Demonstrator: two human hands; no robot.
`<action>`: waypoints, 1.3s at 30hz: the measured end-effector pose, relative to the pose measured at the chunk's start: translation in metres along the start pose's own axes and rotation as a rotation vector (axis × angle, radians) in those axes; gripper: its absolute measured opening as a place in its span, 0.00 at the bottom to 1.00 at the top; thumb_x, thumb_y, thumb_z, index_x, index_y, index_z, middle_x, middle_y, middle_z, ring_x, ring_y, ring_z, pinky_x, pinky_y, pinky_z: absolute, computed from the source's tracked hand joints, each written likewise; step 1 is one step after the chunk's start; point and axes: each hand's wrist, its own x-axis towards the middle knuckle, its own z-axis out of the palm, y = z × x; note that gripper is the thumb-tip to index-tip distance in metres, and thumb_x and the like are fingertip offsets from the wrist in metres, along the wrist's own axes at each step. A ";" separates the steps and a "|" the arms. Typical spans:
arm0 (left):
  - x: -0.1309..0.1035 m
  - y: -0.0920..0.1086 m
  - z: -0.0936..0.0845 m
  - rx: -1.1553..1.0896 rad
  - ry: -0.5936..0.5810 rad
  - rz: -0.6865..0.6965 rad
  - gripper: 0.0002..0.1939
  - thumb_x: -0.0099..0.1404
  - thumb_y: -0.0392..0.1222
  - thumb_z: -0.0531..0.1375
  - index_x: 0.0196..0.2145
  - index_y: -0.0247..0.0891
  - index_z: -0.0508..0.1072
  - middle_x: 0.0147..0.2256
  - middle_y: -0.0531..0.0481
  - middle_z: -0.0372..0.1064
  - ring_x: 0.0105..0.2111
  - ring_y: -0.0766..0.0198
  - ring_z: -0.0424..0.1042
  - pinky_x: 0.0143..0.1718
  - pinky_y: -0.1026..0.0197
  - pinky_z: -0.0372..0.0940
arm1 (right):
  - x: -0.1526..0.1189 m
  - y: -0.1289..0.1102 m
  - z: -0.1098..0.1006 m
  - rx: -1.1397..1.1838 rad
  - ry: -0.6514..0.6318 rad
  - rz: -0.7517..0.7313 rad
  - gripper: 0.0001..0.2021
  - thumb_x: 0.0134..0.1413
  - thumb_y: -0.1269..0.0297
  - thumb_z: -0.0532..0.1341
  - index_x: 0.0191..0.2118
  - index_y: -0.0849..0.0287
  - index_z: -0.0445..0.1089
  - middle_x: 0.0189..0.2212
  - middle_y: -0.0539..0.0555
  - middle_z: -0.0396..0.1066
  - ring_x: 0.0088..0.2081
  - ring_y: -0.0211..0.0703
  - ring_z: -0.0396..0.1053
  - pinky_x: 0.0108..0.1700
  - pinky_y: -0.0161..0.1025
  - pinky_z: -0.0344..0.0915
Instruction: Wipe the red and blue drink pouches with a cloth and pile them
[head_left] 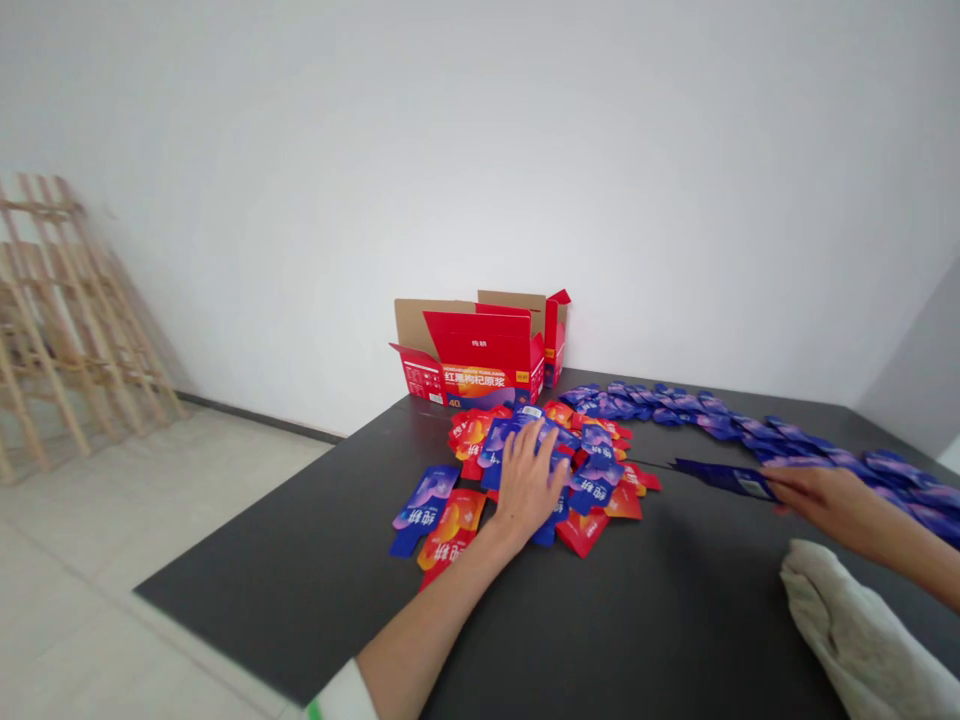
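My left hand point(527, 482) rests on a heap of red and blue sachets, palm down with its fingers apart on a blue sachet point(493, 445). Out to the right, my right hand point(829, 497) grips a blue sachet point(724, 478) by one end, and the sachet points left above the table. Around the left hand lie several red sachets point(587, 528) and blue sachets point(598, 485), overlapping one another. Nearer the table's left side are another blue sachet point(427, 503) and an orange-red sachet point(455, 525).
Two open red cartons point(480, 345) stand behind the heap near the white wall. A long overlapping row of blue sachets point(709, 415) runs along the right of the black table point(330, 560). A grey cloth point(847, 620) lies front right. Wooden racks point(56, 300) lean at far left.
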 end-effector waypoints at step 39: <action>-0.049 0.092 -0.002 -0.448 -1.101 -0.098 0.25 0.63 0.57 0.47 0.26 0.33 0.71 0.20 0.49 0.71 0.20 0.66 0.70 0.27 0.66 0.62 | -0.111 0.000 0.057 -0.044 -0.105 0.628 0.24 0.48 0.42 0.51 0.38 0.59 0.63 0.33 0.59 0.70 0.32 0.51 0.69 0.31 0.40 0.60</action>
